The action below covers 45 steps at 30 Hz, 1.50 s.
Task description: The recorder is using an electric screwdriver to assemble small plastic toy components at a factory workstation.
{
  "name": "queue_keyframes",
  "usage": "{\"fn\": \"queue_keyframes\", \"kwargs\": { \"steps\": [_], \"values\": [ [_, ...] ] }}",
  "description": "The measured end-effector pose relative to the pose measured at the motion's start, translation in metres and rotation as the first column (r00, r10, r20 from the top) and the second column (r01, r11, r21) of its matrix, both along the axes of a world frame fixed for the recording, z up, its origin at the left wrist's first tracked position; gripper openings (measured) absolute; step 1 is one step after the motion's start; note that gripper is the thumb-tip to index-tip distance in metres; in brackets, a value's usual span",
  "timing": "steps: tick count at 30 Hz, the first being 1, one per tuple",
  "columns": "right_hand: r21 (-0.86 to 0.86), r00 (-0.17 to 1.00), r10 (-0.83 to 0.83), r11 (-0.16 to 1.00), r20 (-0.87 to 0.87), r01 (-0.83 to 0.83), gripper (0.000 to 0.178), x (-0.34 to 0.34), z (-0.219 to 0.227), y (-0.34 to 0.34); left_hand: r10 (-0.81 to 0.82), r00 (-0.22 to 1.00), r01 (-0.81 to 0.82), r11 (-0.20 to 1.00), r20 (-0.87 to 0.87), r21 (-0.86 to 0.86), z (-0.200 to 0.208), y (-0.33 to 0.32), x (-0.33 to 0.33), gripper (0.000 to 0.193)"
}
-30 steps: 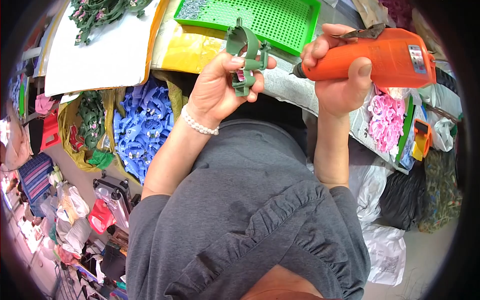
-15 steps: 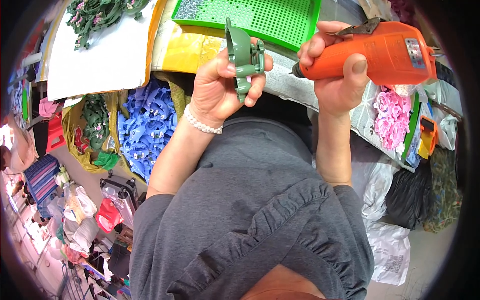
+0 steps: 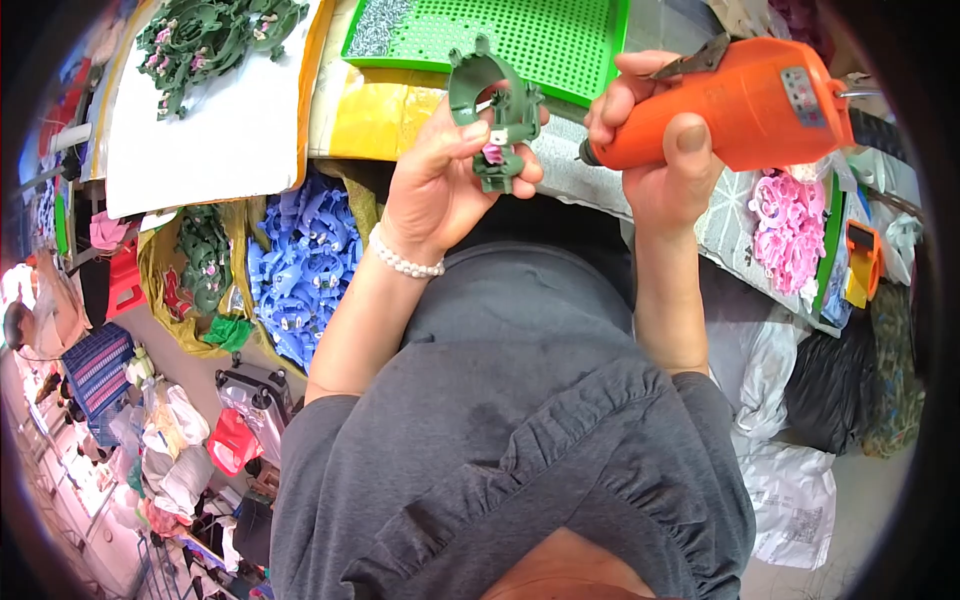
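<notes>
In my left hand [image 3: 440,180] is a dark green moulded plastic part [image 3: 515,115], pinched between thumb and fingers. It has a curved, hollow upper piece, and a small pink bit shows near its lower end. My right hand [image 3: 665,160] wraps round an orange electric screwdriver [image 3: 740,105], whose dark tip points left toward the green part without touching it. Beyond both hands lies a bright green perforated tray [image 3: 500,40], with a heap of small metal screws [image 3: 380,28] in its left corner.
More green parts [image 3: 205,50] lie on a white board [image 3: 210,140] at far left. Below it, sacks hold green parts [image 3: 207,262] and blue parts [image 3: 305,260]. Pink parts [image 3: 787,235] sit at the right. A cable [image 3: 882,135] trails from the screwdriver's back end.
The green part has turned in my left hand, so its hollow side and pink bit now show. My right hand and the screwdriver have shifted slightly left.
</notes>
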State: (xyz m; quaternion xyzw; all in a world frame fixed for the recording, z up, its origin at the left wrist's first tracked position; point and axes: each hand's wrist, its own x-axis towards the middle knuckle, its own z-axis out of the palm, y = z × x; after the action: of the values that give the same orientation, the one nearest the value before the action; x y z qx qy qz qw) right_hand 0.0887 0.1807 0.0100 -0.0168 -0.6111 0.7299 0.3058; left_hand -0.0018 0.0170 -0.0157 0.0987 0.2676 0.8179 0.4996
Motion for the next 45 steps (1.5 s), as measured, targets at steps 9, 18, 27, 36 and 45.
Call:
{"fn": "queue_keyframes", "kwargs": {
  "steps": [9,18,27,36,45],
  "values": [
    [0.001,0.997,-0.074,0.997,0.033,0.074,0.065,0.004,0.008,-0.003,0.125,0.968,-0.140,0.989,-0.219,-0.050,0.016,-0.005,0.002,0.040],
    [0.006,0.997,-0.058,0.998,0.042,0.058,0.062,-0.002,0.006,-0.008,0.240,0.926,-0.289,0.947,-0.291,-0.142,0.022,-0.005,0.000,0.037],
    [-0.249,0.999,-0.031,0.968,0.013,0.033,0.065,0.002,-0.007,-0.004,0.382,0.718,-0.552,0.822,-0.582,-0.141,0.009,-0.032,-0.008,0.058],
    [-0.164,0.995,0.090,0.983,0.040,-0.083,0.063,-0.010,0.002,-0.017,0.422,-0.122,-0.961,0.174,-0.898,0.213,0.041,-0.147,-0.040,0.050],
    [-0.172,0.998,0.063,0.983,0.007,-0.061,0.055,-0.006,0.010,-0.041,-0.227,-0.033,-0.886,-0.443,-0.973,0.133,0.000,-0.290,-0.088,0.090]
  ]
}}
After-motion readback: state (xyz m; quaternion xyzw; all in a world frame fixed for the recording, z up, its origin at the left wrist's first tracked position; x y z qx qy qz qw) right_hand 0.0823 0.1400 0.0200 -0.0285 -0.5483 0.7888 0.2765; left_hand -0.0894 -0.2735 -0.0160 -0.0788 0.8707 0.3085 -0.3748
